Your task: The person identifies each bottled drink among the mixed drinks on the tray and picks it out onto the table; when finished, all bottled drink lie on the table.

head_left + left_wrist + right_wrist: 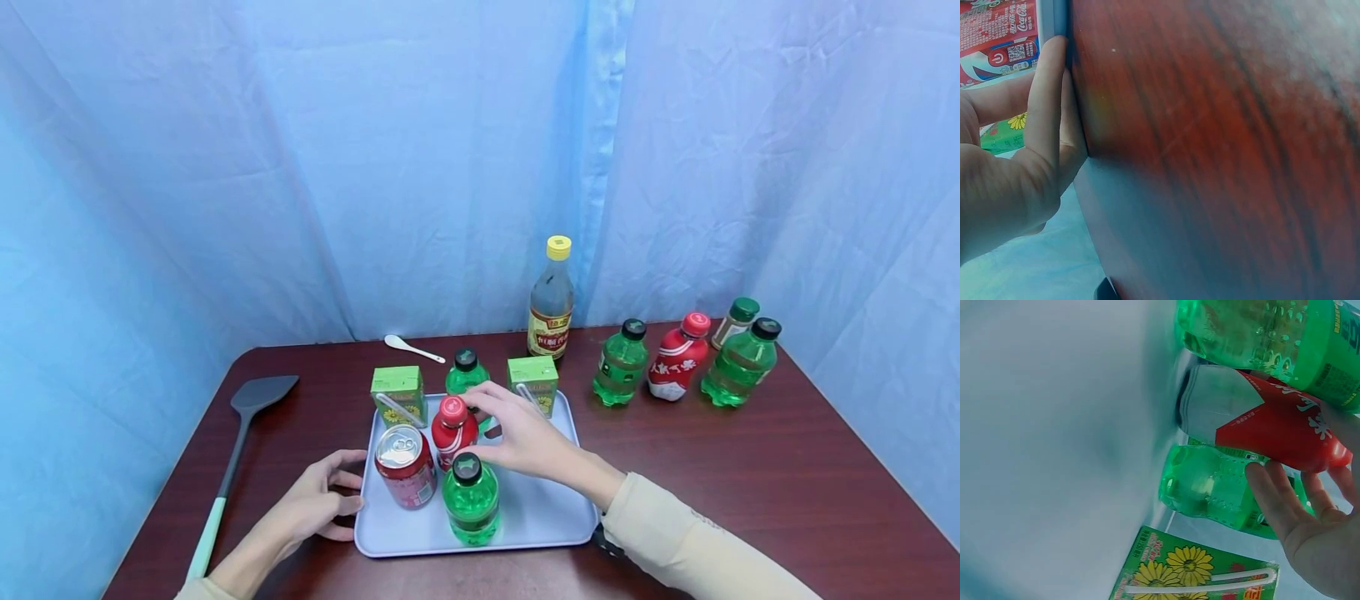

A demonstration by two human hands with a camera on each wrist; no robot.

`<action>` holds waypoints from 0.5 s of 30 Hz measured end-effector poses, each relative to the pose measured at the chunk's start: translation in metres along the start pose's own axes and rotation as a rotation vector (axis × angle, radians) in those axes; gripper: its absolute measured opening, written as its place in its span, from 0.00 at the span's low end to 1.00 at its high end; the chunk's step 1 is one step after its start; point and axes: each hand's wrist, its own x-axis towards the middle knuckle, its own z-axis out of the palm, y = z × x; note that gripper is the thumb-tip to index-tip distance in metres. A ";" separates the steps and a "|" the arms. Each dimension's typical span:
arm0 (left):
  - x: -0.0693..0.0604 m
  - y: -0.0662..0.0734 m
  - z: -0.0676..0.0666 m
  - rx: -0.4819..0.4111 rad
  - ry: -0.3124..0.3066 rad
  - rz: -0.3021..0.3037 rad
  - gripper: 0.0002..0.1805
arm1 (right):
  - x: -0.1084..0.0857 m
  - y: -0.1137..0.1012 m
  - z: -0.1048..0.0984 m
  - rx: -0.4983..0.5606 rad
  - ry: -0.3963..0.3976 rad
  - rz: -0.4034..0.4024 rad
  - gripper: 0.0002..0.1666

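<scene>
The right hand's grip holds the red-and-silver plastic bottle near its cap. Just beside that bottle is a larger-looking green bottle; on its opposite side, another green bottle, then a flower-printed drink carton with a white straw.

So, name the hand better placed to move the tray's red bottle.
Right hand, likely: it's at the red bottle; the left hand is at the left edge of the tray.
</scene>
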 end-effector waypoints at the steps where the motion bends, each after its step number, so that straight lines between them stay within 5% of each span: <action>1: 0.000 0.000 0.000 0.000 -0.005 0.002 0.36 | -0.001 0.001 0.000 0.004 -0.003 -0.001 0.36; 15: 0.002 0.000 0.002 0.007 0.035 -0.034 0.36 | -0.005 0.007 0.001 0.120 -0.036 -0.011 0.37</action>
